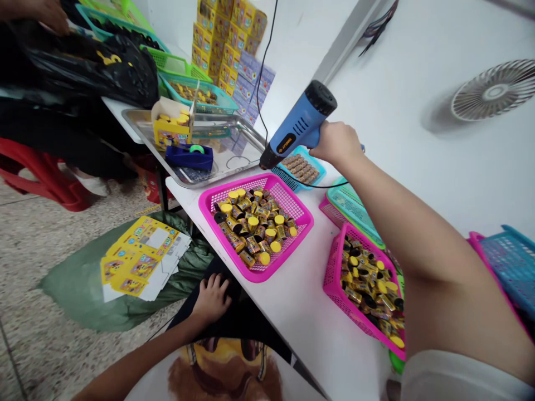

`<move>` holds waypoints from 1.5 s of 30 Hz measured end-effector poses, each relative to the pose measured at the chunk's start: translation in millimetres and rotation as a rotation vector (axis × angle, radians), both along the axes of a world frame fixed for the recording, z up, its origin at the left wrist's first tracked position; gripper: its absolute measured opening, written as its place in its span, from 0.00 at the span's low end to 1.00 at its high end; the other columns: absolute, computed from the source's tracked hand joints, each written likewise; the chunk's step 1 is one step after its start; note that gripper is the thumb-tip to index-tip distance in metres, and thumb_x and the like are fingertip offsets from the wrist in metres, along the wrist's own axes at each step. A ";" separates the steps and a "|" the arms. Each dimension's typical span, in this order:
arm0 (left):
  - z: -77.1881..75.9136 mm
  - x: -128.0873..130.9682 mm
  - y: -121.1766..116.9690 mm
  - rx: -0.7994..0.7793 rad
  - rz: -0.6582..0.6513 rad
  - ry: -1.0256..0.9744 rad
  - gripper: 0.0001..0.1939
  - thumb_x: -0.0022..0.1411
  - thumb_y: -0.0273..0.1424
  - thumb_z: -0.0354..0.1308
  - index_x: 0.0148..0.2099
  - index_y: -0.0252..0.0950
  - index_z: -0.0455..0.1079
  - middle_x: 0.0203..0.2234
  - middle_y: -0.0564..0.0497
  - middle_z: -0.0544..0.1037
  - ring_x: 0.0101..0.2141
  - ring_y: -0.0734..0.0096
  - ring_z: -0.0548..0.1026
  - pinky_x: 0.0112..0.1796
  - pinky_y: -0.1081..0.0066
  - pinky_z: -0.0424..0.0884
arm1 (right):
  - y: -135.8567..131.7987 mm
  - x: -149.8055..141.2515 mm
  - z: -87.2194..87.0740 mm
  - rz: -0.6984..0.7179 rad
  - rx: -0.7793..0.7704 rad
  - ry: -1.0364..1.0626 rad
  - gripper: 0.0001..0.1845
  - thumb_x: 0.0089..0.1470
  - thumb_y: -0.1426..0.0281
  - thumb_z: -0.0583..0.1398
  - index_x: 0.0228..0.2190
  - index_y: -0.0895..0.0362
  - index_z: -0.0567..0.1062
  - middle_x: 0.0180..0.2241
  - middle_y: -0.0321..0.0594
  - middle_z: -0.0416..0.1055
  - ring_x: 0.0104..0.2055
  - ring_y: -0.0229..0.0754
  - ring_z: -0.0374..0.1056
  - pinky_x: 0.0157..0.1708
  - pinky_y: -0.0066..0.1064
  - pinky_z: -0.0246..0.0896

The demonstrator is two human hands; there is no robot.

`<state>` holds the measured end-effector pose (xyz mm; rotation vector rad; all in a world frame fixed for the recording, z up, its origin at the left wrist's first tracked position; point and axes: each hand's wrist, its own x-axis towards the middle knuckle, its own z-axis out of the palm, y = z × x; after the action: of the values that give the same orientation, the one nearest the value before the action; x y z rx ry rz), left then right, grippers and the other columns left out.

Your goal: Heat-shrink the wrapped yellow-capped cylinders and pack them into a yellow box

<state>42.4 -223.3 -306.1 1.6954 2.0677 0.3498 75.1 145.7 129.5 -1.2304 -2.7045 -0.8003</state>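
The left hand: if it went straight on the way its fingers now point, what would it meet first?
Probably the near edge of the white table. The left hand rests on the thigh, seemingly lower than the tabletop, so it might pass underneath; depth is unclear.

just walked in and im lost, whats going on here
The person's right hand holds a blue heat gun, its nozzle angled down near the far rim of a pink basket of small capped containers. Their left hand rests on their lap. A second pink basket to the right holds more; a metal tray to the left holds a yellow box and a tape dispenser. A co-worker's hand is by a black bag.
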 end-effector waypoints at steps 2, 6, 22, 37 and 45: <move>0.0 0.9 1.6 -0.010 0.000 -0.002 0.27 0.69 0.36 0.54 0.66 0.35 0.72 0.67 0.33 0.69 0.68 0.36 0.63 0.63 0.38 0.59 | -6.4 -22.5 -4.9 0.104 0.161 -0.061 0.18 0.65 0.69 0.53 0.50 0.68 0.73 0.46 0.59 0.75 0.51 0.52 0.72 0.54 0.48 0.66; -1.5 0.3 1.8 -0.023 0.008 -0.001 0.27 0.69 0.37 0.54 0.67 0.37 0.71 0.67 0.33 0.69 0.68 0.36 0.63 0.64 0.38 0.59 | -14.9 -85.6 -33.4 0.463 0.231 -0.204 0.20 0.70 0.73 0.44 0.45 0.63 0.75 0.43 0.50 0.75 0.53 0.46 0.68 0.62 0.54 0.60; -7.4 -18.5 -0.9 -0.037 0.095 -0.094 0.27 0.69 0.38 0.53 0.66 0.38 0.71 0.67 0.34 0.67 0.69 0.38 0.61 0.65 0.39 0.57 | 41.0 -133.4 -134.4 0.929 0.137 -0.343 0.20 0.58 0.77 0.44 0.32 0.60 0.75 0.36 0.48 0.72 0.52 0.47 0.67 0.61 0.62 0.60; -8.4 -16.7 -3.0 -0.012 0.099 -0.125 0.25 0.68 0.37 0.55 0.65 0.38 0.72 0.66 0.34 0.68 0.69 0.39 0.62 0.66 0.39 0.58 | 23.8 -116.9 -166.0 0.963 0.210 -0.503 0.20 0.59 0.80 0.48 0.38 0.65 0.79 0.37 0.50 0.76 0.46 0.45 0.71 0.58 0.54 0.67; -8.4 -13.9 -4.3 0.018 0.101 -0.125 0.25 0.68 0.36 0.55 0.64 0.37 0.72 0.66 0.34 0.69 0.68 0.39 0.62 0.65 0.39 0.58 | 2.3 -110.8 -172.4 0.941 0.220 -0.620 0.12 0.60 0.79 0.56 0.43 0.66 0.79 0.42 0.47 0.77 0.49 0.41 0.73 0.56 0.45 0.70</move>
<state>28.5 -227.6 -314.5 1.5414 2.0684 0.4944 -35.7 148.0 -42.9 0.4448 -2.9601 -1.3606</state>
